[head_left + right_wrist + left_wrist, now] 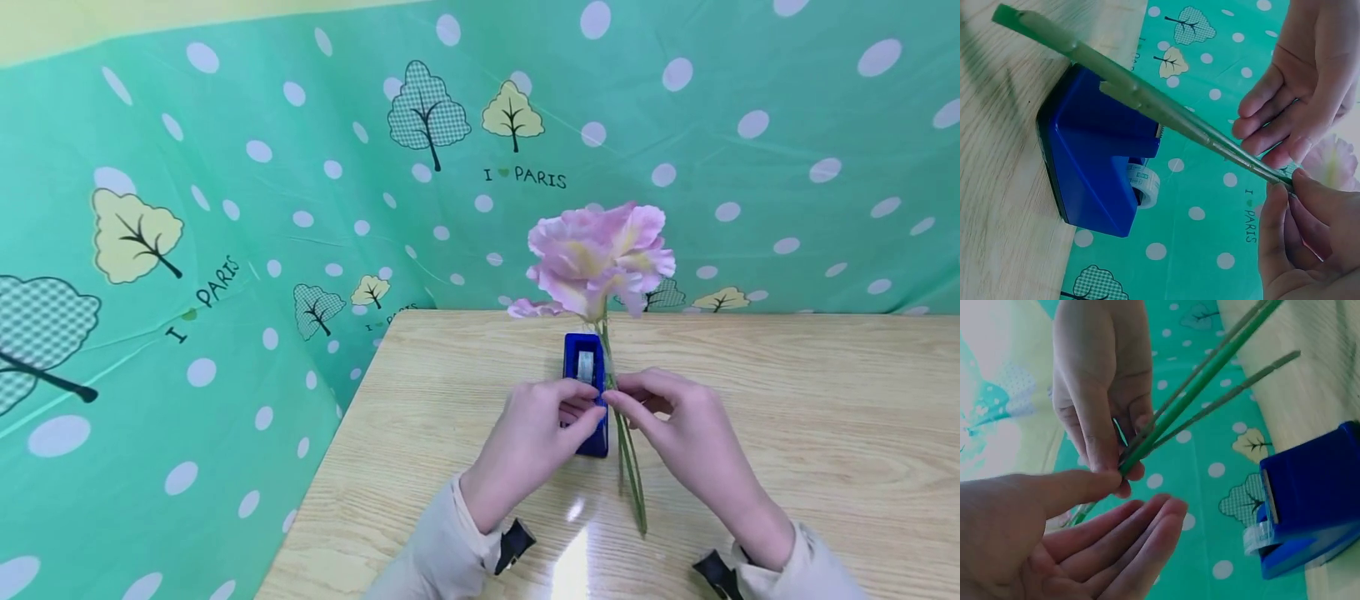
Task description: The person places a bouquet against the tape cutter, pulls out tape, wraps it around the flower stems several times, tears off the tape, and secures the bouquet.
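Observation:
Pink artificial flowers (pixel 600 254) stand upright, their green stems (pixel 636 483) reaching down toward the table. My right hand (pixel 686 425) pinches the stems between thumb and fingers, as the right wrist view shows. Beside it, my left hand (pixel 528 433) has its fingers loosely extended, its thumb tip close to the stems; whether it touches them I cannot tell. Just behind the hands is a blue tape dispenser (pixel 596 442), partly covered by the left hand. A roll of clear tape (pixel 1145 184) sits in the dispenser.
The wooden table (pixel 825 433) extends to both sides of the hands. A green cloth (pixel 300 208) with dots and printed trees hangs behind and to the left. Black straps (pixel 514 546) are on both wrists.

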`<state>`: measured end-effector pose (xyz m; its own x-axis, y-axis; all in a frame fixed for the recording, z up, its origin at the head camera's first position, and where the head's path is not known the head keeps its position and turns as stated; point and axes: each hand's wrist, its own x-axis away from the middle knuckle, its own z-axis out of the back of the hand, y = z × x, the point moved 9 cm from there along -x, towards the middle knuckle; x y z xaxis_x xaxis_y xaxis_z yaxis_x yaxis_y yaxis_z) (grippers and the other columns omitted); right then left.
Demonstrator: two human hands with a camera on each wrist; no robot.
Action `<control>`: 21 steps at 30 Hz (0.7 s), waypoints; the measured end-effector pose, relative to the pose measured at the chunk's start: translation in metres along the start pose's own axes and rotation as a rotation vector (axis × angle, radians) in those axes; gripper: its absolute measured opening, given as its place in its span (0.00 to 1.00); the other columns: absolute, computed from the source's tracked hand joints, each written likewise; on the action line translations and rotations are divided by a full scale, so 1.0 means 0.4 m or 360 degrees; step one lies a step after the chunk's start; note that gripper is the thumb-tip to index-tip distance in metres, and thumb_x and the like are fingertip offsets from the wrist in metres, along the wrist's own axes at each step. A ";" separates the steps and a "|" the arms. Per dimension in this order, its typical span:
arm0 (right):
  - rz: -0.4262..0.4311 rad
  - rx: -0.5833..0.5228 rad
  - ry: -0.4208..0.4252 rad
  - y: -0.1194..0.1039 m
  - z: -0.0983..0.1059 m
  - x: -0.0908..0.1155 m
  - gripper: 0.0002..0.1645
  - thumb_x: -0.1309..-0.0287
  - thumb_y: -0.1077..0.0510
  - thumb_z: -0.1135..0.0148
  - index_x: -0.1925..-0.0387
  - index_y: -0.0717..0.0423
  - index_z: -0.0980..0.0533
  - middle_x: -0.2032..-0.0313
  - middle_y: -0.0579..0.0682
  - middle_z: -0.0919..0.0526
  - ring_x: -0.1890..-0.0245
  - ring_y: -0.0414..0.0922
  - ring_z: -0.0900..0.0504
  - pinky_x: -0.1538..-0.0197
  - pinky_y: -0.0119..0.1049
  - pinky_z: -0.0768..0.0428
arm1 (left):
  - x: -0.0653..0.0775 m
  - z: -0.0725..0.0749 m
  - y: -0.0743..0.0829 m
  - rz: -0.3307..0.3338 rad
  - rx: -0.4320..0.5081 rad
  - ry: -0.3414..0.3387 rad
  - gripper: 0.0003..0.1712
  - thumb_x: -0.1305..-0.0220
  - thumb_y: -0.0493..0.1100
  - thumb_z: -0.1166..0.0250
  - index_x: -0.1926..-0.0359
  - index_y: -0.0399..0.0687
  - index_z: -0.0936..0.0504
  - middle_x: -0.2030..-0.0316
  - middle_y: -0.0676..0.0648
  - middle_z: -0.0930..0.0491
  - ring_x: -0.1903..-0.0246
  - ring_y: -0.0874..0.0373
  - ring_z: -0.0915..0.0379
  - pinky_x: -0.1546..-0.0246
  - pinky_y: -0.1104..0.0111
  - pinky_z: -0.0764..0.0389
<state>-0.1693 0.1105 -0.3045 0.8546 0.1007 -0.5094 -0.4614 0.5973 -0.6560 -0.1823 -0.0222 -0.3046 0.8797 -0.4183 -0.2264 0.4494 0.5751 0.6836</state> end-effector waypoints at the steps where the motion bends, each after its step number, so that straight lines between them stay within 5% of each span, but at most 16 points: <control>1: -0.0007 -0.0015 0.0003 0.000 0.001 0.000 0.03 0.42 0.63 0.30 0.65 0.53 0.15 0.67 0.44 0.13 0.68 0.38 0.14 0.63 0.23 0.17 | 0.000 -0.008 -0.003 0.0020 0.0042 -0.0041 0.12 0.33 0.42 0.34 0.54 0.39 0.14 0.64 0.49 0.12 0.68 0.71 0.18 0.65 0.83 0.20; 6: -0.0034 -0.0137 0.0014 -0.002 0.006 0.003 0.05 0.44 0.65 0.30 0.65 0.55 0.15 0.67 0.46 0.12 0.67 0.36 0.14 0.64 0.21 0.17 | 0.000 -0.042 -0.010 0.0063 0.0204 -0.0141 0.13 0.36 0.45 0.31 0.56 0.42 0.14 0.65 0.51 0.12 0.69 0.73 0.18 0.67 0.83 0.20; 13: -0.0066 -0.0181 0.0001 -0.002 0.009 0.005 0.05 0.45 0.66 0.29 0.64 0.57 0.14 0.67 0.47 0.12 0.70 0.34 0.16 0.67 0.23 0.17 | -0.001 -0.048 0.001 -0.0070 0.0119 0.0013 0.09 0.37 0.45 0.30 0.61 0.45 0.11 0.67 0.52 0.11 0.71 0.76 0.18 0.69 0.87 0.22; 21: -0.0080 -0.0233 -0.0048 0.002 0.015 0.004 0.05 0.43 0.64 0.30 0.64 0.56 0.14 0.68 0.47 0.12 0.71 0.33 0.15 0.69 0.25 0.17 | 0.007 -0.049 0.024 -0.0158 0.0062 0.0061 0.09 0.35 0.45 0.32 0.61 0.44 0.11 0.69 0.53 0.11 0.71 0.76 0.18 0.70 0.88 0.23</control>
<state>-0.1668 0.1158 -0.3025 0.8832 0.0987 -0.4585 -0.4459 0.4798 -0.7556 -0.1725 -0.0041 -0.3125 0.8366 -0.4445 -0.3202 0.5290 0.5040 0.6827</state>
